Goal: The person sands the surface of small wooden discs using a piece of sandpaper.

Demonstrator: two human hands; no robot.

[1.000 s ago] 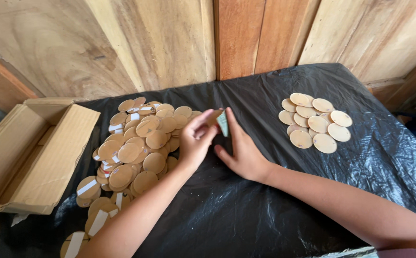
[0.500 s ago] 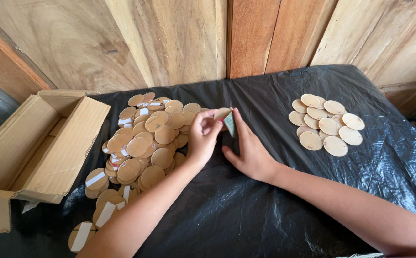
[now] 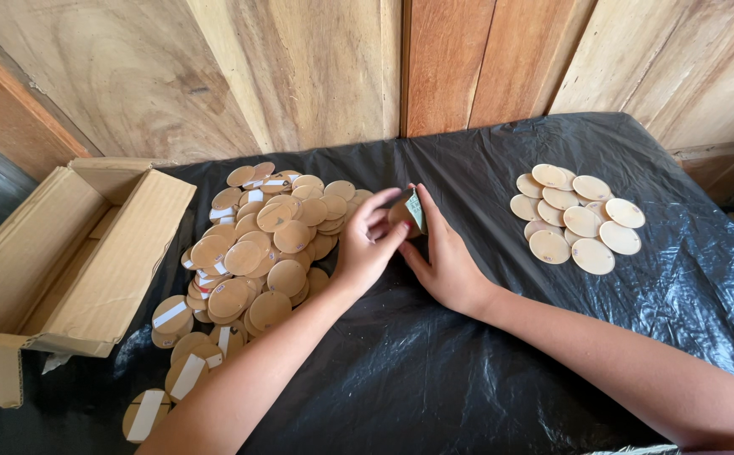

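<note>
My left hand point(image 3: 367, 246) and my right hand point(image 3: 444, 257) meet at the middle of the black plastic sheet point(image 3: 434, 371). Between them they hold one round wooden disc point(image 3: 398, 211) on edge. A small greenish pad point(image 3: 416, 208) is pressed against it under my right fingers. To the left lies a big loose pile of wooden discs point(image 3: 253, 248), many with white labels. To the right a small group of plain pale discs point(image 3: 573, 217) lies flat in a neat cluster.
An open cardboard box point(image 3: 55, 270) lies on its side at the left edge. A wooden plank wall point(image 3: 341, 67) runs along the back. The plastic sheet is crinkled near the right side.
The view has shifted slightly. Both hands stay together at the centre, working the same disc, with only small finger movement.
</note>
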